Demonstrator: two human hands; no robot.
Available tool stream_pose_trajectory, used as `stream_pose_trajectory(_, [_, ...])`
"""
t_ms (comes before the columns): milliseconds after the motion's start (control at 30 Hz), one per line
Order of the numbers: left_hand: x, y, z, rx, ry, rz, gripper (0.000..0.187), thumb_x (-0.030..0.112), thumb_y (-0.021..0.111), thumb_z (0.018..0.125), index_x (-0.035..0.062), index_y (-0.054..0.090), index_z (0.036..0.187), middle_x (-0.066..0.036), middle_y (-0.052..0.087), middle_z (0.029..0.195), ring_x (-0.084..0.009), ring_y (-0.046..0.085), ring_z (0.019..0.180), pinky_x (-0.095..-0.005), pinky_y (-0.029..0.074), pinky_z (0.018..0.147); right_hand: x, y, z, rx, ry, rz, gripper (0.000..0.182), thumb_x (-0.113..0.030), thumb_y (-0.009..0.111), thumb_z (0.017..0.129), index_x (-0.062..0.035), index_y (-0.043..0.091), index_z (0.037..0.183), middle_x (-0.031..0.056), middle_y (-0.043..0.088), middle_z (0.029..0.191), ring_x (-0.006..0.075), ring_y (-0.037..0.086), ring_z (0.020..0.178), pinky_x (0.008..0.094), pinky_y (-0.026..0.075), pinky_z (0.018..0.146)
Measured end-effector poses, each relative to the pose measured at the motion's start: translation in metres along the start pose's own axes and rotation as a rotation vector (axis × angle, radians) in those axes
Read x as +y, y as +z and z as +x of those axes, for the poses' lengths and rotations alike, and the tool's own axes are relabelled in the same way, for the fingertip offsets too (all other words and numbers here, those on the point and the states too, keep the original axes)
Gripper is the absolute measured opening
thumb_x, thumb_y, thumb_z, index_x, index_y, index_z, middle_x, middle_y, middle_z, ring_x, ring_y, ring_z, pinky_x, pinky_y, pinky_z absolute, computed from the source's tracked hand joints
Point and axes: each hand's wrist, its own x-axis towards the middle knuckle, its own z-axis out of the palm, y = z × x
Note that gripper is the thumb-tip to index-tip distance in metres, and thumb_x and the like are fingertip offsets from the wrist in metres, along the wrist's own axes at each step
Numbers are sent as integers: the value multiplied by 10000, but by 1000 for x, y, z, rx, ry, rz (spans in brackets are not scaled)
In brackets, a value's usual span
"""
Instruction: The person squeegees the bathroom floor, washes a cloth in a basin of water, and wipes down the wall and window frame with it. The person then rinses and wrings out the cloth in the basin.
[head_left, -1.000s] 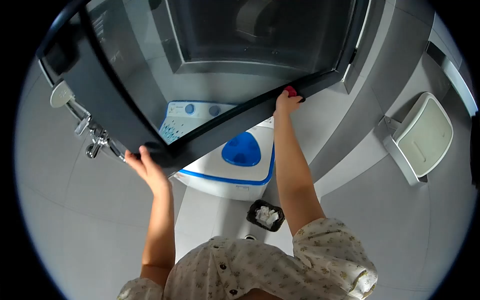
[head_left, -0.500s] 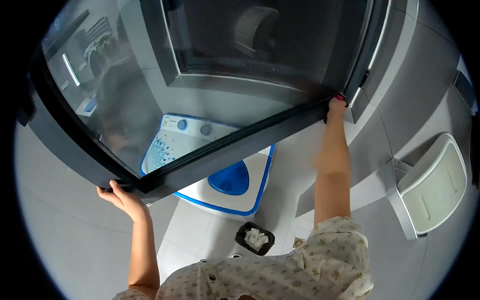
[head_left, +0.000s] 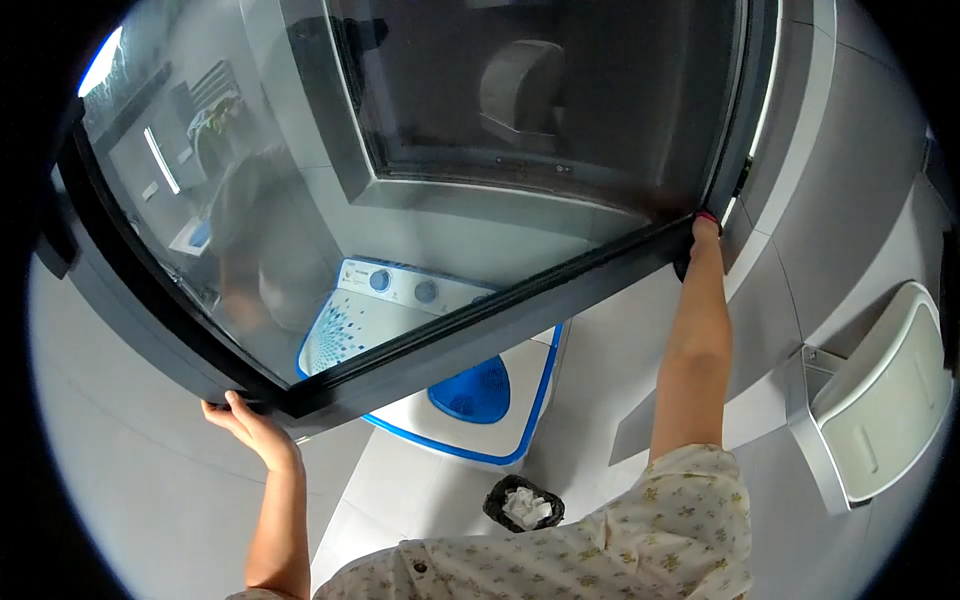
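An open window sash (head_left: 480, 325) with a dark frame and clear glass swings in toward me. My left hand (head_left: 250, 425) grips its lower outer corner, thumb on the near side and fingers partly behind the frame. Farther off, my right hand (head_left: 706, 228) reaches to the hinge end of the sash, by the fixed window frame (head_left: 745, 140). A bit of something pink-red shows at that hand. Its fingers are mostly hidden, and I cannot make out what the pink-red thing is.
Below the sash stands a white and blue twin-tub washing machine (head_left: 525, 420), partly seen through the glass. A black-lined bin (head_left: 527, 507) with crumpled paper sits on the floor. A pale folding seat (head_left: 880, 400) juts from the right wall.
The whole view has shifted, so the window, washing machine and bin appear lower and slightly right. My left hand stays on the sash corner; my right hand stays at the hinge end.
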Motion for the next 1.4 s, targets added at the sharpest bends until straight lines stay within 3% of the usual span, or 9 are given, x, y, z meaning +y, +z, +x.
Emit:
stream_pose_trajectory(167, [2, -3, -2, -20, -41, -6, 547, 304, 464, 962, 5, 238, 1361, -150, 380, 1261, -234, 395, 1126, -333, 317, 986, 21, 13, -89, 142, -75, 83, 654, -295, 582, 798, 97, 378, 1281, 310, 473, 1253, 377, 539, 1100, 463, 422, 946])
stream_pose_trajectory(333, [9, -7, -6, -69, -140, 34, 527, 248, 443, 955, -17, 238, 1362, -197, 393, 1274, -282, 384, 1167, -359, 279, 1028, 65, 5, -259, -187, -473, 528, 496, -186, 508, 839, 60, 412, 1259, 268, 432, 1314, 373, 479, 1161, 440, 389, 977])
stream_pose_trajectory(400, [6, -13, -9, -107, -131, -45, 516, 232, 429, 955, -19, 248, 1368, -209, 383, 1303, -297, 352, 1232, -363, 247, 1059, 66, -50, -377, -284, -553, 367, 558, -137, 448, 860, -35, 373, 1403, 271, 74, 1514, 377, 183, 1392, 411, 214, 1111])
stream_pose_trajectory(500, [15, -29, -9, -192, -172, -173, 486, 284, 372, 975, -22, 314, 1349, -187, 388, 1318, -284, 349, 1252, -356, 236, 1066, 62, -105, -523, -235, -770, 696, 507, 39, 431, 809, -112, 565, 1274, 219, 188, 1492, 323, 250, 1374, 384, 263, 1092])
stream_pose_trajectory(600, [-15, -49, 1, -323, -361, -472, 560, 484, 324, 981, 59, 400, 1337, -68, 484, 1248, -184, 414, 1191, -313, 273, 1035, 25, -135, -638, -328, -788, 922, 471, -9, 483, 855, -115, 522, 1313, 250, 328, 1368, 363, 318, 1283, 410, 280, 1055])
stream_pose_trajectory(733, [-16, -68, 18, -479, -479, -623, 658, 542, 183, 982, 44, 511, 1260, -81, 535, 1163, -195, 456, 1128, -351, 300, 1023, -6, -132, -740, -479, -1392, 878, 473, -10, 498, 867, -4, 433, 1335, 245, 331, 1350, 399, 372, 1237, 414, 303, 1040])
stream_pose_trajectory(900, [-4, -95, 46, -839, -542, -677, 828, 650, 81, 930, 13, 543, 1188, -106, 588, 1125, -230, 522, 1093, -372, 310, 1027, 12, -98, -782, -577, -1298, 599, 639, -176, 569, 876, 73, 255, 1373, 342, 281, 1305, 508, 362, 1208, 508, 338, 994])
stream_pose_trajectory(1200, [7, -112, 69, -1006, -558, -518, 766, 638, 204, 941, -10, 598, 1048, -129, 633, 1027, -233, 603, 953, -356, 423, 913, -136, -174, -811, -43, -1524, 894, 654, -187, 624, 828, 54, 307, 1347, 320, 201, 1395, 544, 155, 1320, 580, 189, 1075])
stream_pose_trajectory(1400, [33, -99, 110, -919, -100, -315, 337, 295, 538, 921, -2, 597, 1070, -110, 641, 1023, -182, 597, 946, -301, 452, 852, -84, -200, -787, 13, -1657, 883, 351, 17, 566, 738, 27, 576, 1089, 232, 484, 1174, 382, 453, 1080, 454, 367, 938])
